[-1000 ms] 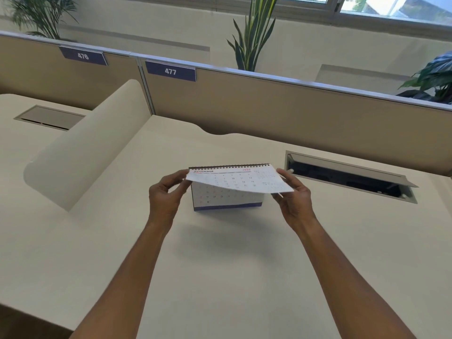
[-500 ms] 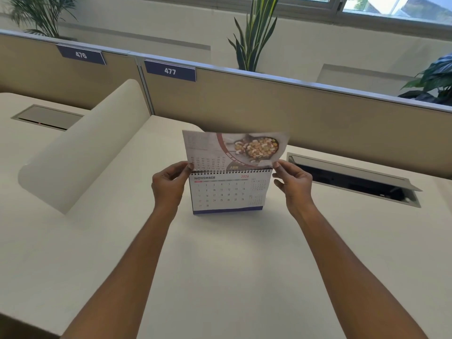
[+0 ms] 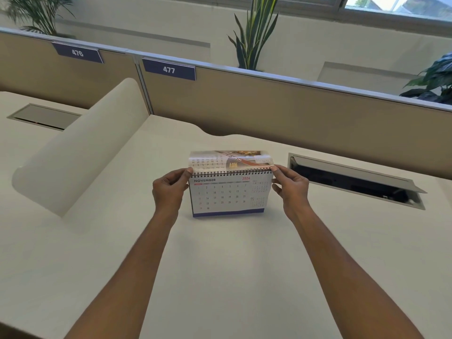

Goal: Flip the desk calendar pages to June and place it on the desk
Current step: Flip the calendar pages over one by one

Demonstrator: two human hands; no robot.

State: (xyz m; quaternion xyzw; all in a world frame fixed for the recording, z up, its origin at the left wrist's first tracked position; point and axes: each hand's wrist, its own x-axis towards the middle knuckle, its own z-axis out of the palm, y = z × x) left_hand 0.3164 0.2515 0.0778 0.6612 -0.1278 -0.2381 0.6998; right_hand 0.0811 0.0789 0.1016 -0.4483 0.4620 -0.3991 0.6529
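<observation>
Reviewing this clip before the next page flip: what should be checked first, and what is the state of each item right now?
1. Facing month is June: not ok, the desk calendar shows NOVEMBER.
2. Calendar base resting on the desk: ok, it appears to stand there.
3. Grip of the left hand at the top left corner: ok.
4. Grip of the right hand at the top right corner: ok.
5. The flipped page fully over the top: cannot tell, it is blurred.
</observation>
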